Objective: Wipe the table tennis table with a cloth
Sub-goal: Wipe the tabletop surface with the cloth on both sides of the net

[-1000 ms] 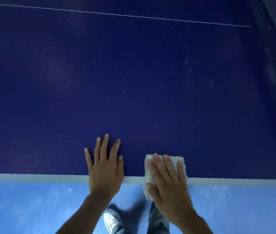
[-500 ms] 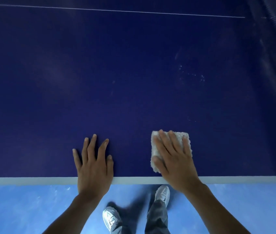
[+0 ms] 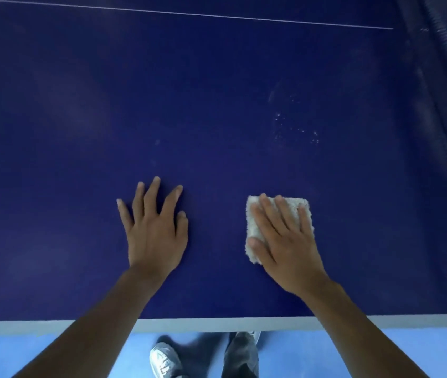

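1. Dark blue table tennis table (image 3: pixel 216 91) carries white specks (image 3: pixel 296 129) beyond a fluffy white folded cloth (image 3: pixel 253 222).
2. Right hand (image 3: pixel 285 241) presses the cloth flat with straight fingers; left hand (image 3: pixel 154 230) rests alongside on the table, fingers spread.
3. Net (image 3: pixel 446 77) at the right is blurred; grey shoe (image 3: pixel 165 360) is cut off.

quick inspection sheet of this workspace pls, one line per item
surface: dark blue table, white specks ahead of the cloth
job's things: pale cloth flat on the table
clutter: nothing seen
grippers: right hand presses flat on the cloth; left hand flat on the table, fingers spread
cables: nothing seen
surroundings: what looks like the net at right, light blue floor, shoe below the table edge
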